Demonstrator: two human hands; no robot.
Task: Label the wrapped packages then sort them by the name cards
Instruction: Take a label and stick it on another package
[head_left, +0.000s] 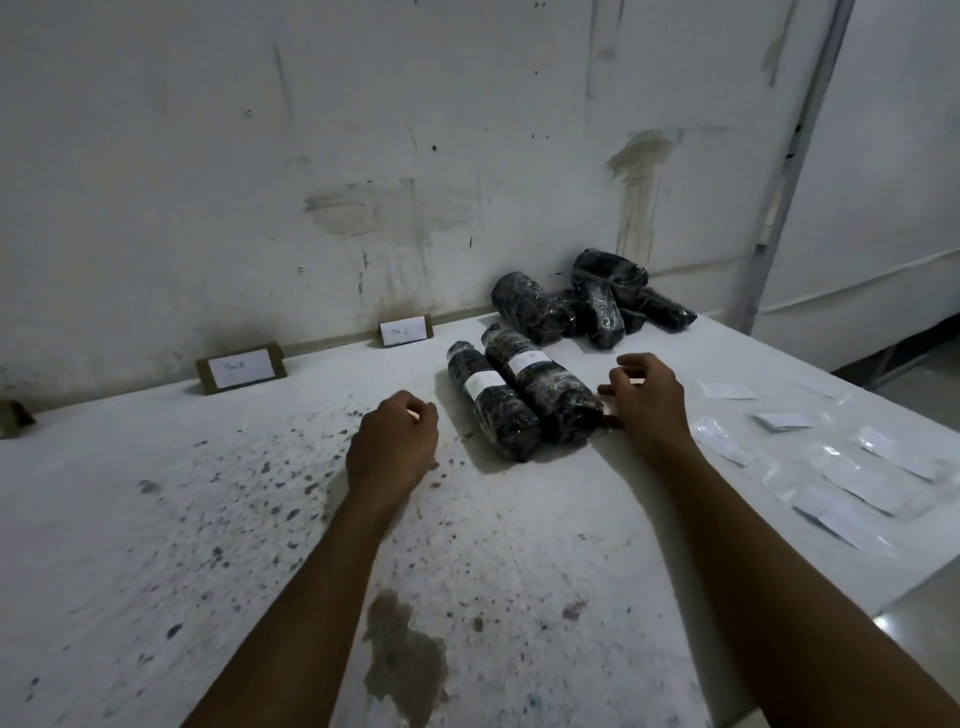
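Two black wrapped packages lie side by side on the white table (260, 519), each with a white label: the left package (493, 410) and the right package (545, 384). My left hand (392, 447) hovers just left of them, fingers curled, holding nothing that I can see. My right hand (647, 400) sits at the right package's near end, fingers bent and apart; a small brownish thing shows under it. A pile of unlabelled black packages (592, 301) lies against the wall. Two name cards lean on the wall: one (240, 368) at left, one (404, 330) at centre.
Several loose white labels (862, 478) in clear sleeves are spread over the table's right side. A third card's brown corner (13, 418) shows at the far left. The table is speckled and stained (405, 660). Its right edge drops to the floor.
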